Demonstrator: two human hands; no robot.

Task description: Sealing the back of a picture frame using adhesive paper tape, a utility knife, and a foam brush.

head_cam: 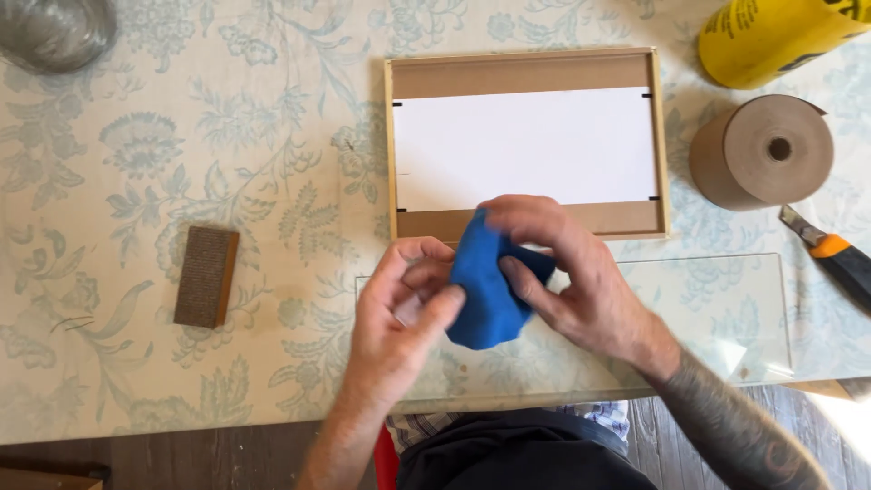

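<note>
Left hand (404, 313) and right hand (562, 272) both grip the blue cloth (485, 290) (bunched) above the glass pane (708, 308).

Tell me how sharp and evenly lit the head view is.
Head view: soft even daylight, faint shadows; both hands and the blue cloth slightly motion-blurred; frame sharp; glass pane barely visible, edges only; bright glare at the lower right corner.
</note>
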